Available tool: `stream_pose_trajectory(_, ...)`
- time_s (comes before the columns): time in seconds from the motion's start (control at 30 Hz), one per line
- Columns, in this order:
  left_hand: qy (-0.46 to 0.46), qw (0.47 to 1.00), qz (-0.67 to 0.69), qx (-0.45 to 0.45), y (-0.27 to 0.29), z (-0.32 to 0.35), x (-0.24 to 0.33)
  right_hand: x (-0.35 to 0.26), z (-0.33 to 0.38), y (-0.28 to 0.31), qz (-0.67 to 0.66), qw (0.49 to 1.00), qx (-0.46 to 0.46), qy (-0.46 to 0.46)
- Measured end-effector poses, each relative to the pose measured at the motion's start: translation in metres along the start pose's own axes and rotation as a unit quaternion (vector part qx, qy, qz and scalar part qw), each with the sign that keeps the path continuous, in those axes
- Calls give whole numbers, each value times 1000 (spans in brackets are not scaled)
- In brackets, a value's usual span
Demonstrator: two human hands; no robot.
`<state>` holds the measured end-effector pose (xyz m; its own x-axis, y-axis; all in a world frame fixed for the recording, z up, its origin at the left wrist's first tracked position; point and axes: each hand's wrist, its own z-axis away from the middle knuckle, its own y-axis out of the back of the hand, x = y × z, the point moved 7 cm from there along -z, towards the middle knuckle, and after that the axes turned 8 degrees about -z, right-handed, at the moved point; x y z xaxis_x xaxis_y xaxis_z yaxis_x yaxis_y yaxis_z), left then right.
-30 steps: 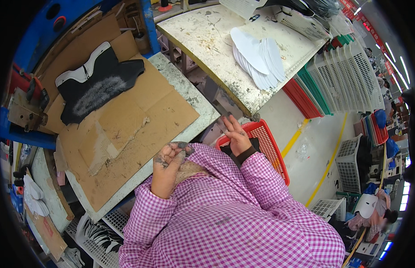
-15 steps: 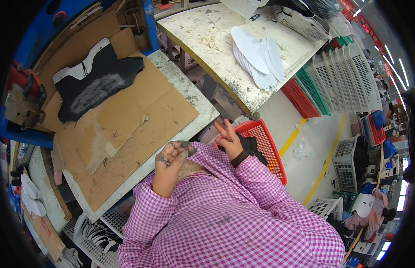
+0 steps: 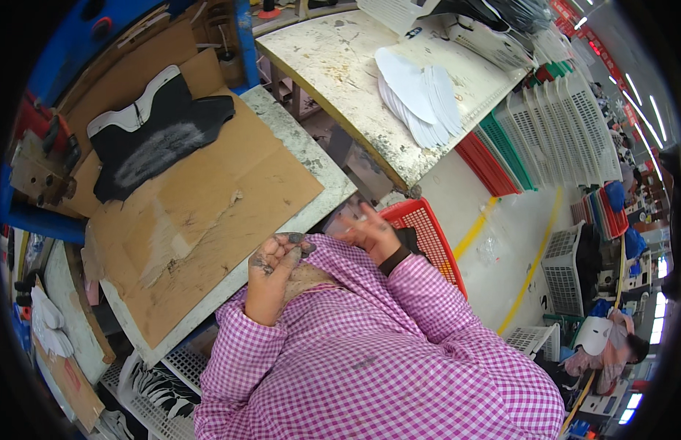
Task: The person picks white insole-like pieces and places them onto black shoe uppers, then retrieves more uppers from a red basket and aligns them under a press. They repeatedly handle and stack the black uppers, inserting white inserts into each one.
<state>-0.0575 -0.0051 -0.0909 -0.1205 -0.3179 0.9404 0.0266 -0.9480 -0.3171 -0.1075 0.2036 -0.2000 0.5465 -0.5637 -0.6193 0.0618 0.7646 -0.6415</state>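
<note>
My left hand [image 3: 273, 265] is held close to my chest, its dark-smudged fingers curled together with nothing visible in them. My right hand [image 3: 369, 232] hovers just to its right with fingers spread and empty, a dark band on the wrist, above the near end of a red plastic basket [image 3: 434, 236]. Both sleeves are pink checked cloth. A black shoe-upper piece with a white edge [image 3: 155, 139] lies on a sheet of brown cardboard [image 3: 230, 192] on the bench in front of me, out of reach of both hands.
A stained pale table [image 3: 333, 70] at the back carries a stack of white insole-shaped pieces [image 3: 420, 97]. Red, green and white crates [image 3: 546, 125] line the right. A blue machine frame [image 3: 39, 220] stands left. Another person [image 3: 608, 345] sits at the lower right.
My right hand has drifted slightly left and down over the red basket with its fingers spreading. My left hand has stayed at my chest.
</note>
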Motion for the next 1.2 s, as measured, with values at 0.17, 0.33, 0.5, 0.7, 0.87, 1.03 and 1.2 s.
stream_pose_trajectory(0.17,16,1000,-14,2,3,3,5,-19,19,-40,193,955,-174,145)
stream_pose_trajectory(0.33,3,1000,-11,-1,3,1,6,-37,21,-64,262,900,-277,214)
stream_pose_trajectory(0.5,10,999,-27,-21,-4,2,0,-28,30,-95,175,883,-404,163)
stream_pose_trajectory(0.7,-58,991,-105,58,4,1,28,-23,35,-136,63,878,-470,72)
stream_pose_trajectory(0.87,-212,906,-348,115,3,10,81,-14,47,-155,54,874,-482,26)
stream_pose_trajectory(1.03,-265,854,-427,133,2,16,104,-13,53,-164,57,853,-514,71)
stream_pose_trajectory(1.2,-266,864,-417,93,2,16,104,-13,50,-163,198,833,-506,106)
